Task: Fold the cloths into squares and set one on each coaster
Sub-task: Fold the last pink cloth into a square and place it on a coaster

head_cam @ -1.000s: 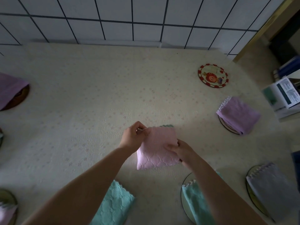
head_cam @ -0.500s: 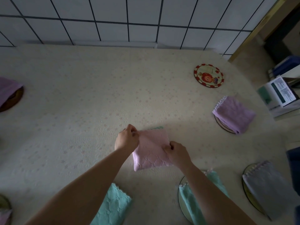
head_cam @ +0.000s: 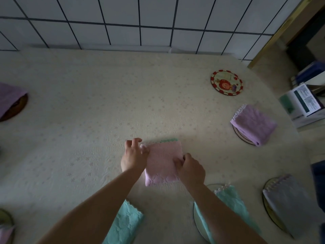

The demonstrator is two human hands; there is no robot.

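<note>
Head view: the folded pink cloth (head_cam: 162, 162) lies flat at the middle of the cream worktop (head_cam: 88, 111), a green scalloped edge showing just past its far side. The left hand (head_cam: 134, 156) is at the cloth's left edge, its grip loose, fingers spread and touching the far-left corner. The right hand (head_cam: 190, 169) has its grip curled onto the cloth's right edge. Right of the pink cloth and beyond it sits a bare cartoon coaster (head_cam: 226, 82); nearer, to its right, a purple cloth (head_cam: 253, 125) covers 1 coaster.
</note>
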